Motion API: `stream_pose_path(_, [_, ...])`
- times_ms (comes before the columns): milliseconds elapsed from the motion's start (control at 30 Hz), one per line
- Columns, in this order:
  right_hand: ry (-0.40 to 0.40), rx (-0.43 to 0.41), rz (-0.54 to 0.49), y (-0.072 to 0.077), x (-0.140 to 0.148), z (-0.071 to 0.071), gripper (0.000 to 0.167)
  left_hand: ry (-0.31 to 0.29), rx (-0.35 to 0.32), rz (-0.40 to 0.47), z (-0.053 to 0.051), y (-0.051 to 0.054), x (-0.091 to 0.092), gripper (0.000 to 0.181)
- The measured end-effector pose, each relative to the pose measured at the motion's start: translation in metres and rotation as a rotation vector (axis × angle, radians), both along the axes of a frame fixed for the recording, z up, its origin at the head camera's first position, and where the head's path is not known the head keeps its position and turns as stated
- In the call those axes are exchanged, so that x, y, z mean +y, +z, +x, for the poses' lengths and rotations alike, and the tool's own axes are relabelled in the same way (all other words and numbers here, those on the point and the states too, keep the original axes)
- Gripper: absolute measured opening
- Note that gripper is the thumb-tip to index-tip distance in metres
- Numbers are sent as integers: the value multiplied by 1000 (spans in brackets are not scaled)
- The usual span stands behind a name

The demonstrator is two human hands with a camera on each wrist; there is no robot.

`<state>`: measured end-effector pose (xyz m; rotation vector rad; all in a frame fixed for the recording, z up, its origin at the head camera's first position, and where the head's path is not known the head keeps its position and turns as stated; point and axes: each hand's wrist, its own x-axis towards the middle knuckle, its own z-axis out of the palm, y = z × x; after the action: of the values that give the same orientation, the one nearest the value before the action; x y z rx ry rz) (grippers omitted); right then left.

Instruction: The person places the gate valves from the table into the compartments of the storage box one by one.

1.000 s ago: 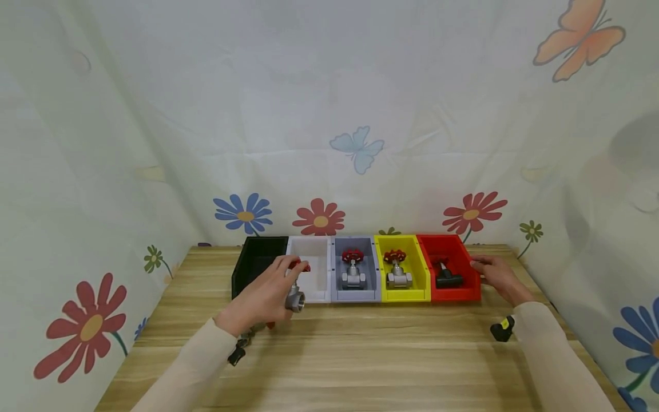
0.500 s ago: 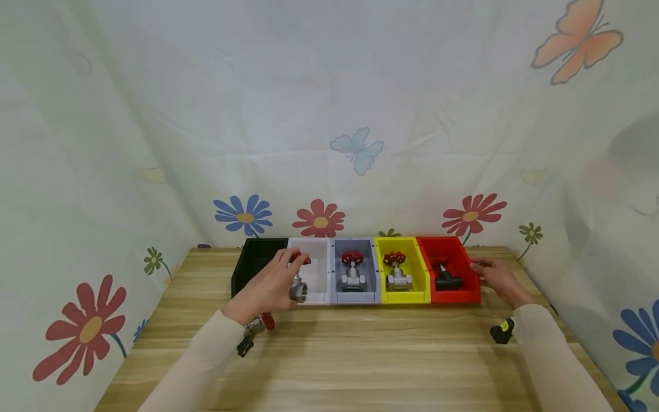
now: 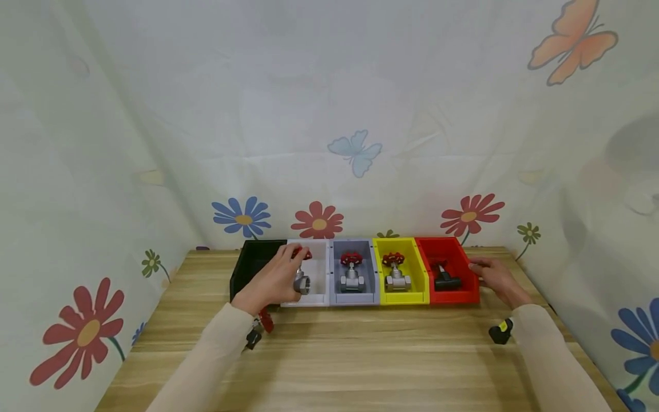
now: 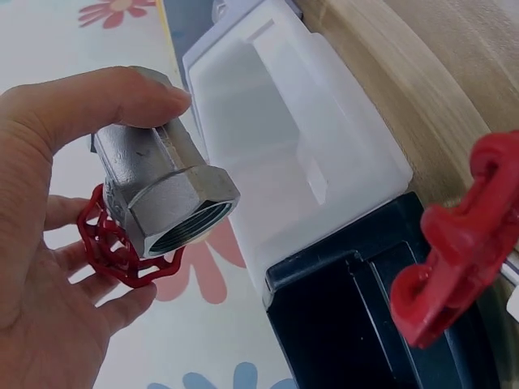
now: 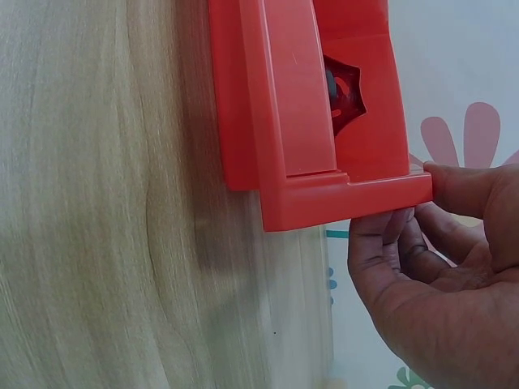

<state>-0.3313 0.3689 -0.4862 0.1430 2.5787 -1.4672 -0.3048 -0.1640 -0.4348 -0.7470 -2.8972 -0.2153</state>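
My left hand (image 3: 275, 279) holds a metal gate valve (image 4: 166, 174) over the white bin (image 3: 320, 274). In the left wrist view, the thumb lies on its steel body and the fingers are around its red handwheel (image 4: 113, 251). The valve's threaded opening faces the camera. My right hand (image 3: 498, 280) grips the side wall of the red bin (image 5: 340, 194), its thumb at the rim and fingers curled below. A black-bodied valve (image 3: 447, 281) lies in the red bin. Steel valves with red handwheels lie in the lilac bin (image 3: 354, 299) and the yellow bin (image 3: 404, 298).
A black bin (image 3: 253, 254) adjoins the white one at the row's left end. Near my left forearm, another valve with a red handwheel (image 3: 266, 320) lies on the wooden table (image 3: 370, 360). A black piece with a yellow mark (image 3: 500, 332) lies beside my right sleeve.
My left hand has carried the gate valve slightly right and forward, to over the white bin. More of the valve lying on the table came into sight midway. My right hand stays at the red bin.
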Motion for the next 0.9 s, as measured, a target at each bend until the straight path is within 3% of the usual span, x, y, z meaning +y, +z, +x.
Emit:
stream_pose_path(300, [2,-6,-10,-2,1,-1,58,26,-22,10,-11,-7,3,103])
stream_pose_path(667, [4,-3,-20,1,-2,1,55,22,-3,38,-24,-11,7,98])
stream_pose_path(900, [6,-8,-9,3,-1,2,56,78,-37,42,-33,-19,10,99])
